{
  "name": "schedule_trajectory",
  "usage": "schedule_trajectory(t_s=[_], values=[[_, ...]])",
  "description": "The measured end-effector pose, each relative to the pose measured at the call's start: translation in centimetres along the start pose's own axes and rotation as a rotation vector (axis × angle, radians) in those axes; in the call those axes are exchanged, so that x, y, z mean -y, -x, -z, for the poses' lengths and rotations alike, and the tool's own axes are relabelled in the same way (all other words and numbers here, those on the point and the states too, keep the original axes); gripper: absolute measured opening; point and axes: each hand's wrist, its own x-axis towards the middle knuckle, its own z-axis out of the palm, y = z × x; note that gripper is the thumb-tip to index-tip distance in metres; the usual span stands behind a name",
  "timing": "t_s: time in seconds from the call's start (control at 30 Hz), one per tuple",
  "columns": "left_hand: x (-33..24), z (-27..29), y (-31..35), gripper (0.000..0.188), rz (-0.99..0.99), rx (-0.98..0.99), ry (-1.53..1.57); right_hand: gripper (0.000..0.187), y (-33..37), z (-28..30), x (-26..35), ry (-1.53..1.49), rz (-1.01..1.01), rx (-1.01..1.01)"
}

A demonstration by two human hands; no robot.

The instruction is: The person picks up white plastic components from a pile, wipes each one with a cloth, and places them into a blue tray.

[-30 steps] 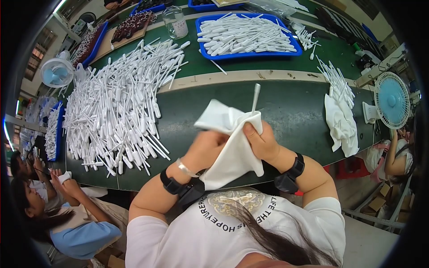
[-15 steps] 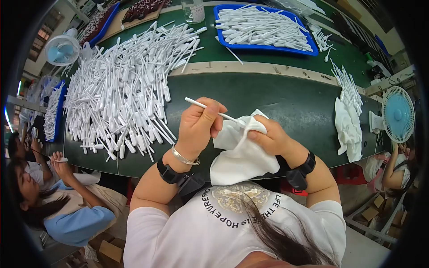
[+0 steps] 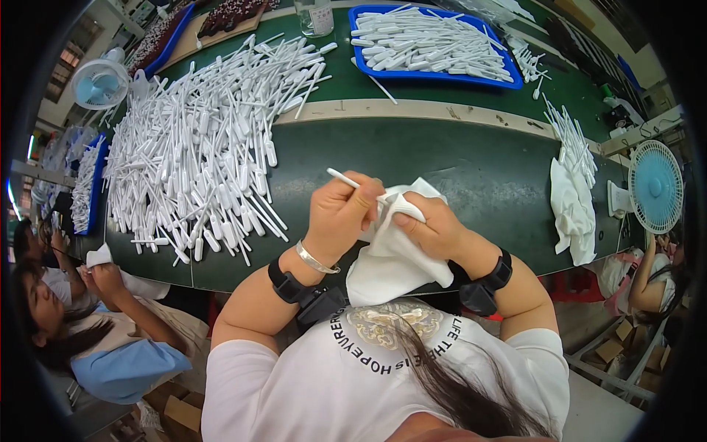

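One green bench [image 3: 471,155] is shown, its left part covered by one heap of white bulb-ended sticks [image 3: 195,155], too many and too tangled to be counted. Two blue trays of similar sticks can be seen: a rear tray [image 3: 442,76] at the back of the bench, and a side tray [image 3: 98,195] beyond the heap at far left. Two fans are counted, a right fan [image 3: 655,184] and a left fan [image 3: 100,84]. Over the near edge, one white cloth [image 3: 398,258] is held; on the right, one crumpled cloth [image 3: 572,210] is laid, touched at its upper end by one bundle of sticks [image 3: 573,144]. By the two hands, one white stick [image 3: 342,177] is held above the bench, in front of the chest: it is pinched by the fingers of the left hand [image 3: 340,214], while the cloth is pinched at the stick's other end by those of the right hand [image 3: 440,228]. That end is hidden in the folds. One glass jar [image 3: 317,20] is stood left of the rear tray. Around the left wrist, one bracelet [image 3: 313,259] is worn.
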Motion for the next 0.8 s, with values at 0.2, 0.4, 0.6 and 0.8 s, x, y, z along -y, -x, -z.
schedule_trajectory(t_s=[0.2, 0.4, 0.6, 0.8], values=[[-0.9, 2.2, -1.3, 0.02, 0.064, -0.215, 0.278, 0.022, 0.0, 0.1, -0.2, -0.123, -0.068, 0.023], [0.1, 0.1, -0.2, 0.021, 0.012, -0.133, 0.027, 0.022, -0.4, -1.3, 0.2, 0.008, -0.049, -0.037], [0.5, -0.2, -0.1, 0.022, -0.028, -0.003, -0.045, 0.023, -0.2, -1.1, 0.0, 0.143, -0.064, -0.006], [-0.1, 0.5, -0.5, 0.022, 0.12, -0.099, 0.102, 0.028, 0.0, 0.1, 0.0, -0.16, 0.002, 0.003]])
